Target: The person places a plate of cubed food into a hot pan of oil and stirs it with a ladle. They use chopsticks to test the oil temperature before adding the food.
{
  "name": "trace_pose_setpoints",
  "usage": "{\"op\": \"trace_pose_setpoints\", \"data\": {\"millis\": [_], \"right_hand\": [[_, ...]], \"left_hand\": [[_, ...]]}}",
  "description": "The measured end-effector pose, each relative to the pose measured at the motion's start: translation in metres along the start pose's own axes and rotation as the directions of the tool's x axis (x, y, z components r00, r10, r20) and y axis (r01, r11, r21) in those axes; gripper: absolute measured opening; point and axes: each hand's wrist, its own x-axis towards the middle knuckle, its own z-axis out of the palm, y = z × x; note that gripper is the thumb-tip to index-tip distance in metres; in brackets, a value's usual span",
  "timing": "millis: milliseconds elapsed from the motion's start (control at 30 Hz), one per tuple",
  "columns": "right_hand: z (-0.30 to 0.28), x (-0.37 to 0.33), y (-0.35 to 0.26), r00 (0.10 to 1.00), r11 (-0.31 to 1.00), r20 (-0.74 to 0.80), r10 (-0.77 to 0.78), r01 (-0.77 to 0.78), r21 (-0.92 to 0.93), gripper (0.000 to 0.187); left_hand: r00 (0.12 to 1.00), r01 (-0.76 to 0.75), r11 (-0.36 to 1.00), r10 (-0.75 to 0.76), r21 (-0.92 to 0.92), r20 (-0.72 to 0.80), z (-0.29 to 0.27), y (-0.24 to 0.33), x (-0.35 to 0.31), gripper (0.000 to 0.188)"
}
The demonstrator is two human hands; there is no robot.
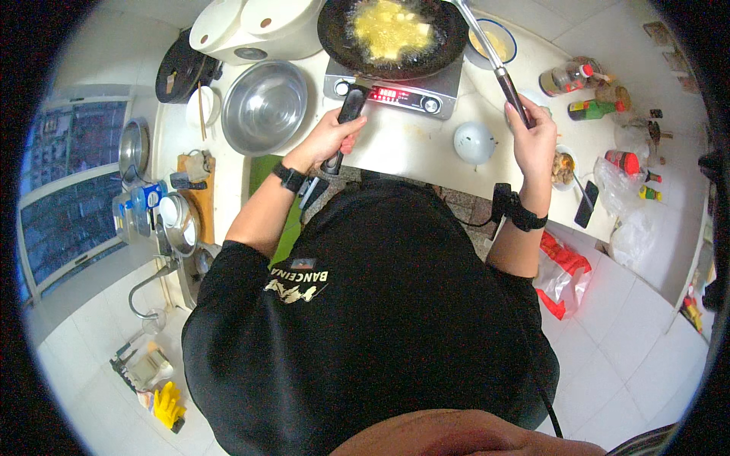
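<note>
A dark frying pan [334, 38] with yellow beaten egg [388, 29] cooking in it sits on a silver induction cooker [449, 90]. My left hand [331, 137] grips the pan's black handle [351, 106]. My right hand [534, 135] holds the dark handle of a long metal spatula [487, 45], whose shaft runs up to the pan's right rim. Both wrists wear black bands.
An empty steel bowl [265, 106] and a white rice cooker [255, 29] stand left of the cooker. A small bowl with yellow liquid [494, 39], sauce bottles [585, 95], a round white object [474, 141] and a red bag [561, 273] lie to the right. A sink area with dishes [171, 220] is at left.
</note>
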Motion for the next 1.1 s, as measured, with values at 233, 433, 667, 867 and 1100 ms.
{"op": "trace_pose_setpoints", "data": {"millis": [233, 433, 667, 867, 1100], "right_hand": [[0.007, -0.002, 0.008, 0.999, 0.993, 0.014, 0.043, -0.044, 0.109, 0.037], [0.007, -0.007, 0.009, 0.995, 0.987, 0.028, 0.099, -0.102, 0.126, 0.038], [0.004, -0.009, 0.011, 0.992, 0.986, 0.022, 0.121, -0.123, 0.113, 0.039], [0.005, -0.013, 0.005, 0.988, 0.975, 0.045, 0.15, -0.156, 0.161, 0.038], [0.01, -0.017, -0.015, 0.965, 0.937, 0.114, 0.237, -0.258, 0.234, 0.035]], "left_hand": [[0.98, -0.185, 0.983, 0.185, -0.002, 0.074, 0.005, 0.007, 0.017, 0.024], [0.983, -0.164, 0.984, 0.158, 0.073, 0.092, 0.012, 0.013, 0.018, 0.026], [0.999, -0.008, 1.0, 0.007, 0.023, 0.042, 0.004, 0.009, 0.016, 0.023], [0.98, -0.169, 0.985, 0.164, 0.032, 0.114, -0.003, 0.006, 0.035, 0.024], [0.971, -0.205, 0.977, 0.196, 0.057, 0.134, -0.014, 0.0, 0.044, 0.024]]}}
